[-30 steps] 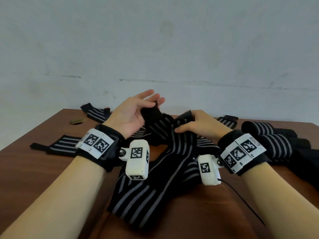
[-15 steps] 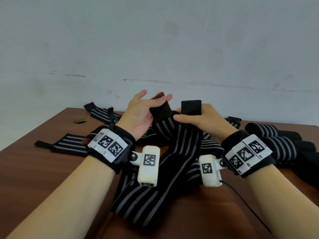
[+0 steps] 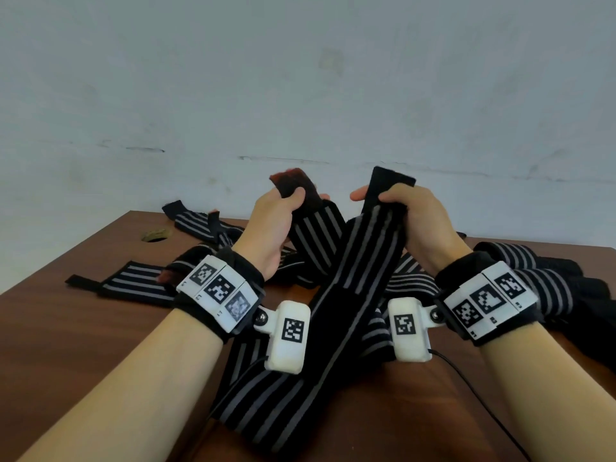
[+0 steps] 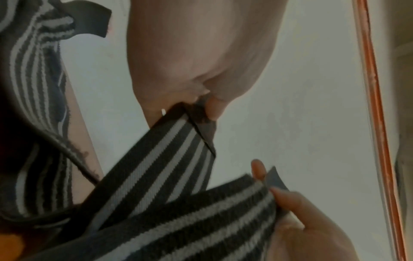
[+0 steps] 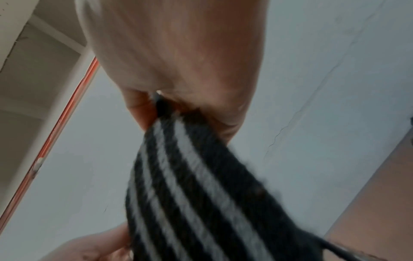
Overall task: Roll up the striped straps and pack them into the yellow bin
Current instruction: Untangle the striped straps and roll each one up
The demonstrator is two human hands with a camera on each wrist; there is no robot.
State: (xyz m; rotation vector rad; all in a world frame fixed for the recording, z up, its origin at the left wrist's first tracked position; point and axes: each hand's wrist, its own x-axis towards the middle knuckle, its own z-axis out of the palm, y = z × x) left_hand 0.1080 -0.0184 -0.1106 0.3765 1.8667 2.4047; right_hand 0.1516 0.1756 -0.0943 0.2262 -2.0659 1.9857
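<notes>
hidden: left hand (image 3: 276,225) fingertips behind the strap end it gripped | cut off: rolled straps (image 3: 546,281) ran past the head view's right edge | blurred: right-wrist strap (image 5: 201,194), possibly from motion

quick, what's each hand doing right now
left hand: grips the plain black end of a striped strap.
right hand: grips another striped strap's black end.

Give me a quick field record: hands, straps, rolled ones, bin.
left hand: grips one plain black strap end, raised above table
right hand: grips the other raised strap end
held strap: unrolled, striped, hangs to the table
loose straps: flat, left and far side
rolled straps: right side
bin: not in view
</notes>
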